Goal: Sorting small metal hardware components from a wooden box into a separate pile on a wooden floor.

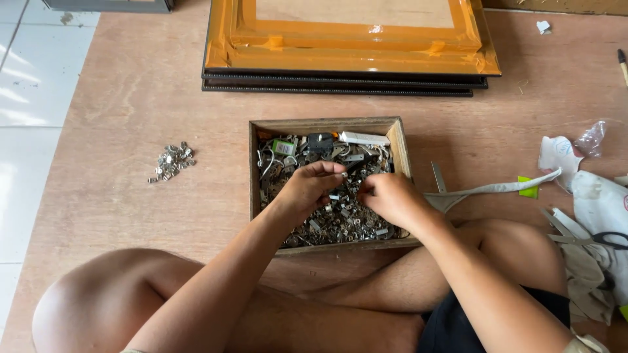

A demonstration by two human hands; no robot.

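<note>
A shallow wooden box (396, 140) full of small metal hardware pieces (340, 219) sits on the wooden floor board in front of my crossed legs. Both my hands are inside it. My left hand (307, 187) has its fingers pinched together over the pile, seemingly on a small metal piece. My right hand (388, 198) is curled close beside it, fingertips down among the pieces; what it holds is hidden. A black block (320, 142) and a white bar (364, 138) lie at the box's far end.
A small heap of metal clips (171, 161) lies to the left on the board. A stack of orange-taped frames (350, 46) lies beyond the box. To the right are scissors (605, 239), cloth, a plastic bag (591, 138) and white strips. White tiles border the left.
</note>
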